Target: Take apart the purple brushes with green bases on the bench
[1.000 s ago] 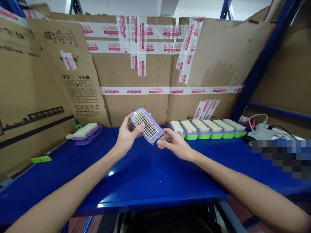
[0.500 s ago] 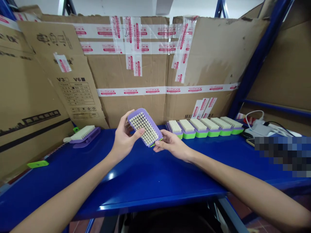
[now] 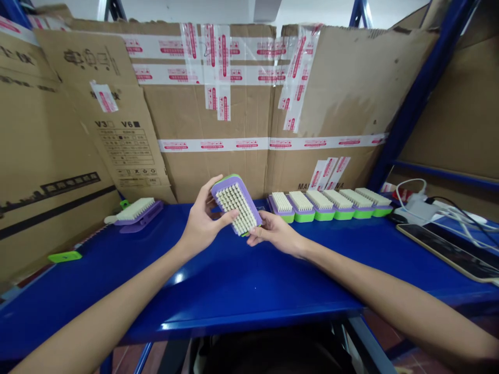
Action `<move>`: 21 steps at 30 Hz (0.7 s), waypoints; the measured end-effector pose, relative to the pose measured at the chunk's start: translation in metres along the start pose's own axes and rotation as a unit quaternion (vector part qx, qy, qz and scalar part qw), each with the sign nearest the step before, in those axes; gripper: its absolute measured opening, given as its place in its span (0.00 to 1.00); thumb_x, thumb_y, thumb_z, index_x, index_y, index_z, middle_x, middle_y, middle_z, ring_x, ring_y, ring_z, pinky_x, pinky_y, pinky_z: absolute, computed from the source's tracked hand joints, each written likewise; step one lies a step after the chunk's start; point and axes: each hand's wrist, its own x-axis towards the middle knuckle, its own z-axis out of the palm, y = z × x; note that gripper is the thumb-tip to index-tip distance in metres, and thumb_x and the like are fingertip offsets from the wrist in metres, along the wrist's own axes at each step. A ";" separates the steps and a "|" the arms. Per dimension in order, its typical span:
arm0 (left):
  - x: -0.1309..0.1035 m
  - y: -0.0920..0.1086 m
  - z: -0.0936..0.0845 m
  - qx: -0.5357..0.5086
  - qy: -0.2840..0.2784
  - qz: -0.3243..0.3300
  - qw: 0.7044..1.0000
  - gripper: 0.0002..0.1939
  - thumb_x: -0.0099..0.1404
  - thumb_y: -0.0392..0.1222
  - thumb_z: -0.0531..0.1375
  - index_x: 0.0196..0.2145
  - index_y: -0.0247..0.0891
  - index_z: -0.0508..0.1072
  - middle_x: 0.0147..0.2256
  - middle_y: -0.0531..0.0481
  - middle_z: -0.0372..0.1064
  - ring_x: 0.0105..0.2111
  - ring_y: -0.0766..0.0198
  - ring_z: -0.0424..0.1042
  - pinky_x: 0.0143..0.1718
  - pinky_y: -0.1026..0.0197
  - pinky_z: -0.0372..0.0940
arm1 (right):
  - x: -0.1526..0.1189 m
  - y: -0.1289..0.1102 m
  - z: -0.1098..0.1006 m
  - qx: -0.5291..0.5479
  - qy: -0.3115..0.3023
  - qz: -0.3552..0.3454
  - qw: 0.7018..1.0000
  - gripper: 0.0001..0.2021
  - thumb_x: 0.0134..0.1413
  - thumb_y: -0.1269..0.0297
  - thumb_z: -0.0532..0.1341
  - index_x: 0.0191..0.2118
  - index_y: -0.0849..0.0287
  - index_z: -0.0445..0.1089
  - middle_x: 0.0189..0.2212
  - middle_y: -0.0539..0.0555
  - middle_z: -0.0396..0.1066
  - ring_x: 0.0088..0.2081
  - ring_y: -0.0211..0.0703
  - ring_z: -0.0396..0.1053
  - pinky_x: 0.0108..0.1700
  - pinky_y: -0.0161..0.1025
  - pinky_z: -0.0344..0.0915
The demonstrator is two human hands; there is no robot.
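Observation:
A scrub brush (image 3: 238, 206) with a purple and green body is held tilted above the blue table, its pale bristles turned toward me. My left hand (image 3: 205, 217) grips its left side, the thumb lying across the bristle face and the fingers behind. At the lower right corner, my right hand (image 3: 272, 230) pinches the brush between thumb and fingers. The back of the brush is hidden from me. To the right of my hands stands a row of several similar brushes (image 3: 320, 202), bristles up.
At the left lie another purple brush piece (image 3: 137, 212) with bristles and a small green part (image 3: 64, 256). A phone (image 3: 448, 250) and white chargers with cables (image 3: 423, 206) lie at the right. Taped cardboard (image 3: 218, 169) walls in the back of the blue table (image 3: 249, 296).
The brush has turned slightly more upright in my hands, and a green edge now shows at its top. Both hands keep their hold. The view has shifted a little.

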 end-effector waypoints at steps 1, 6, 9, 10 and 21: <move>0.000 0.000 0.000 -0.004 0.001 0.000 1.000 0.44 0.62 0.49 0.75 0.71 0.51 0.63 0.61 0.42 0.72 0.52 0.51 0.79 0.49 0.51 0.79 | 0.000 0.000 0.001 0.003 0.001 0.001 1.000 0.26 0.54 0.51 0.78 0.47 0.59 0.68 0.39 0.53 0.80 0.36 0.41 0.82 0.43 0.41 0.82; 0.006 -0.004 -0.002 -0.022 0.016 -0.011 1.000 0.40 0.63 0.50 0.74 0.69 0.47 0.65 0.61 0.41 0.73 0.54 0.51 0.78 0.55 0.47 0.77 | 0.001 -0.003 0.000 0.000 -0.009 0.011 1.000 0.26 0.54 0.52 0.78 0.49 0.61 0.70 0.41 0.54 0.80 0.34 0.40 0.82 0.41 0.39 0.82; 0.008 -0.005 -0.002 -0.035 0.031 -0.040 0.998 0.36 0.64 0.52 0.73 0.66 0.45 0.68 0.60 0.41 0.74 0.56 0.50 0.78 0.56 0.46 0.77 | 0.000 -0.006 0.001 0.008 -0.014 0.033 0.999 0.25 0.55 0.52 0.78 0.49 0.62 0.72 0.39 0.54 0.80 0.34 0.40 0.82 0.41 0.40 0.82; 0.008 -0.005 -0.001 -0.040 0.035 -0.055 0.997 0.36 0.64 0.52 0.73 0.65 0.45 0.68 0.60 0.41 0.75 0.56 0.49 0.78 0.54 0.47 0.79 | 0.000 -0.007 0.001 0.010 -0.015 0.042 0.999 0.25 0.55 0.52 0.77 0.49 0.62 0.72 0.38 0.53 0.80 0.34 0.40 0.82 0.41 0.40 0.82; 0.012 -0.007 0.000 -0.122 0.098 -0.170 0.973 0.32 0.64 0.55 0.72 0.61 0.43 0.70 0.57 0.37 0.75 0.51 0.47 0.80 0.36 0.52 0.84 | -0.002 -0.013 0.000 -0.003 0.018 0.067 0.998 0.24 0.56 0.46 0.75 0.44 0.59 0.72 0.33 0.53 0.81 0.28 0.39 0.80 0.35 0.38 0.80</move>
